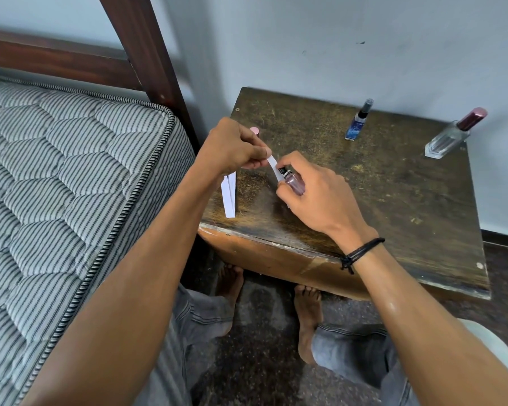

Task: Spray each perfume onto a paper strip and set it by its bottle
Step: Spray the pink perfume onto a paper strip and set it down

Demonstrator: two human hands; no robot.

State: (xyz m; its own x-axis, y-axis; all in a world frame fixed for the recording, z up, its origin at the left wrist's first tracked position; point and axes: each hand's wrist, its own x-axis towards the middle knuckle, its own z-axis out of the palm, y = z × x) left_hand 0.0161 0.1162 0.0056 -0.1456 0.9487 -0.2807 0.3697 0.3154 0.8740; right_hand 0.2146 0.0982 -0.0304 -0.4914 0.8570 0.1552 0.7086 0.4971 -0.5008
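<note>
Striped, quilted mattress (56,171) fills nine o'clock, its corded edge beside a scuffed dark wooden table (393,200). Two flat white strips (228,197) lie at the tabletop's nine o'clock edge. Just above them, the left hand (235,148) pinches a curved paper strip (272,164). The right hand (320,197) curls around a small mauve glass bottle (294,183), its nozzle just beside that strip. A slim blue bottle (357,121) stands at twelve, and a faceted clear bottle (449,139), maroon-capped, at two.
</note>
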